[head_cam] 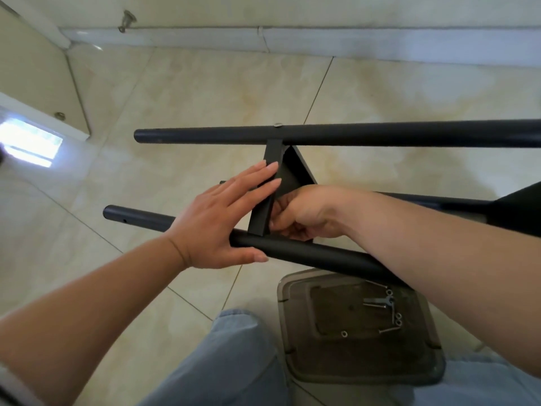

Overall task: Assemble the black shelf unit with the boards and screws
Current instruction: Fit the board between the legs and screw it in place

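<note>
Building half done: far pole joined to board. Near pole below board, not screwed yet. Left hand flat, fingers straight on board. Right hand behind board, fingers curled, on what cannot tell. Screws wait in tray under near pole.

Left hand reached in from lower left, fingers straight and together, palm down, thumb tucked below. Right hand came in from right, wrist bent, fingers curled inward, seemingly pinching something hidden. Both forearms bare.
</note>
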